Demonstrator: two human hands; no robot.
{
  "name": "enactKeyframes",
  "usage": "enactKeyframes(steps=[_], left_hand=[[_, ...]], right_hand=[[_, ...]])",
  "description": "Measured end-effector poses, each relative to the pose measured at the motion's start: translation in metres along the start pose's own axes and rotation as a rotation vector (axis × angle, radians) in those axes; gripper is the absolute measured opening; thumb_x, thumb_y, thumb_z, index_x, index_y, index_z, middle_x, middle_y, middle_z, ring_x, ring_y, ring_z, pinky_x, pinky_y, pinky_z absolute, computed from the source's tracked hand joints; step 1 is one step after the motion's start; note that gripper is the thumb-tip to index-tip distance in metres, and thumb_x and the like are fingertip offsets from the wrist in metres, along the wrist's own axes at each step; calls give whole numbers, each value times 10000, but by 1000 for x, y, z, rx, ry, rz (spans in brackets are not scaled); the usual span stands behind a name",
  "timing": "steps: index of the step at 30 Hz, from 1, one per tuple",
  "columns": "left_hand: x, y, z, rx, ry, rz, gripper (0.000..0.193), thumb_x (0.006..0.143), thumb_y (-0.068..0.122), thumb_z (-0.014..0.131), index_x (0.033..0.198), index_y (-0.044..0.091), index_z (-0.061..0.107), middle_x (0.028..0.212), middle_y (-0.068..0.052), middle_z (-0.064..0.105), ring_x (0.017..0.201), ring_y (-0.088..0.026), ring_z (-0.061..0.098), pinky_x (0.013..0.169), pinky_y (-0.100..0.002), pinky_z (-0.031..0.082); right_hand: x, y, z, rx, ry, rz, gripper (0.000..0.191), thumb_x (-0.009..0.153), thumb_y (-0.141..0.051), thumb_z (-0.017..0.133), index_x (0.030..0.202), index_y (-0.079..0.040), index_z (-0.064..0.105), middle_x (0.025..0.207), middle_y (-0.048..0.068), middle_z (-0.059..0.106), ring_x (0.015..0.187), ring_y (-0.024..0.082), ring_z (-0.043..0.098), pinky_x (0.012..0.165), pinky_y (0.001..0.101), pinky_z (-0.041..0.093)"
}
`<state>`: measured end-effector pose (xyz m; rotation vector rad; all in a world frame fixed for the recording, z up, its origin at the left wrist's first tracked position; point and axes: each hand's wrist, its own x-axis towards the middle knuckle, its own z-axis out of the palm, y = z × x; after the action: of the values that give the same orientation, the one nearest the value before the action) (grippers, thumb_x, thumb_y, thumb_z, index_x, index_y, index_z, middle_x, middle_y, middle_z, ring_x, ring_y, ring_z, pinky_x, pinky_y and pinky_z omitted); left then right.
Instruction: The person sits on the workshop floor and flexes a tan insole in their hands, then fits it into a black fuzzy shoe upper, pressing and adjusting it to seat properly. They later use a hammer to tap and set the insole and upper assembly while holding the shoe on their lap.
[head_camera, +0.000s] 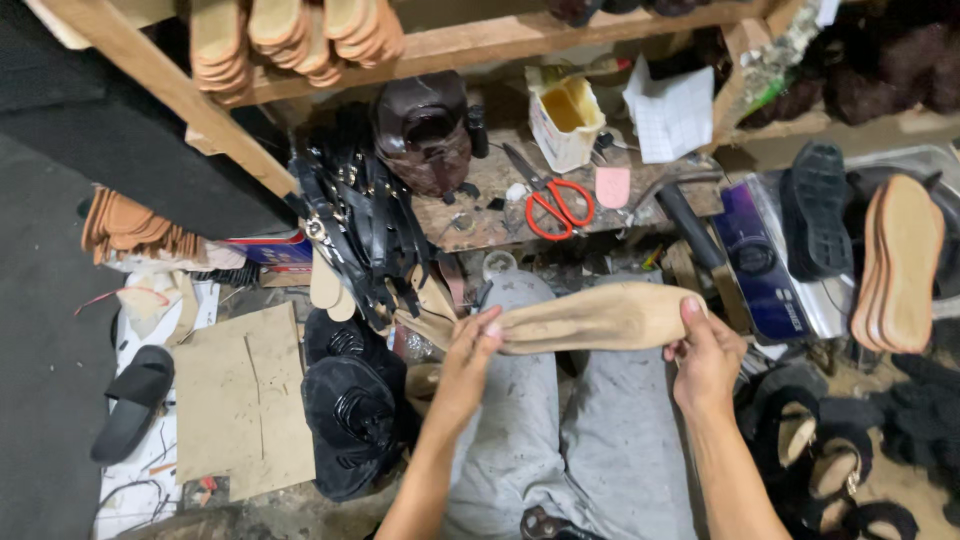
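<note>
Cluttered shoemaker's corner, wooden workbench (480, 225) along the back, grey-trousered lap below. Tan insole (600, 318) held flat across the lap, above both knees. Left hand (465, 365) pinching its narrow end, fingertips pressed together over the edge. Right hand (706, 358) clamped on its wide end, thumb on top, fingers curled beneath.

Judged from the hold: best kept level and taut between the 2 hands — thumbs clear of the face, pressure even at both ends, no twist, so no crease forms across the middle.

Outward from there: bundle of black straps (365, 225) hanging off the workbench's left edge, touching the left hand's side of the lap. Red-handled scissors (555, 205) near the front edge of the workbench, a cream glue can (563, 120) behind them toward its back. Hammer (690, 225) at the right front corner. Stack of tan soles (900, 265) well apart at the far right, beside a black sole (815, 210). Cardboard sheet (240, 400) on the floor to the left — a black slide sandal (133, 400) just beside it.
</note>
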<state>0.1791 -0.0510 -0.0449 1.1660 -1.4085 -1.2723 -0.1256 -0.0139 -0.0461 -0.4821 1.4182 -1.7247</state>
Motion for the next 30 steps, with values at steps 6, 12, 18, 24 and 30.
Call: enactKeyframes(steps=[6, 12, 18, 24, 30], left_hand=[[7, -8, 12, -178, 168, -97, 507, 901, 212, 737, 1349, 10, 614, 1181, -61, 648, 1070, -140, 592, 965, -299, 480], [19, -11, 1, -297, 124, -288, 475, 924, 215, 721, 1336, -3, 630, 1143, -15, 688, 1087, -106, 601, 983, -260, 463], [17, -19, -4, -507, 118, -216, 467, 929, 189, 715, 1334, -17, 608, 1153, -12, 649, 1108, -100, 594, 1018, -249, 453], [18, -12, 1, -424, 121, -223, 426, 918, 150, 719, 1317, 34, 627, 1166, -16, 637, 1089, -100, 579, 985, -265, 461], [1, -15, -5, -356, 160, -136, 362, 1025, 199, 619, 1356, 52, 619, 1177, 31, 572, 1112, -95, 547, 1022, -257, 426]], right_hand=[[-1, 8, 4, 27, 5, 20, 264, 1000, -272, 719, 951, -13, 714, 735, 25, 648, 569, 94, 541, 489, 249, 412], [-3, 13, 10, -48, 28, -84, 271, 1044, -262, 747, 983, -4, 696, 726, 0, 588, 553, 73, 481, 492, 236, 364], [-7, 18, 10, -101, 57, -98, 257, 1039, -244, 744, 1014, 7, 700, 717, -11, 575, 556, 63, 478, 490, 221, 362], [-6, 16, 16, -106, 81, -86, 310, 1062, -253, 756, 1028, 47, 689, 722, -9, 549, 569, 61, 453, 485, 223, 344], [-21, 28, -11, -285, -54, -477, 575, 1083, -132, 634, 1540, 5, 312, 1089, -7, 556, 680, 73, 495, 576, 222, 439]])
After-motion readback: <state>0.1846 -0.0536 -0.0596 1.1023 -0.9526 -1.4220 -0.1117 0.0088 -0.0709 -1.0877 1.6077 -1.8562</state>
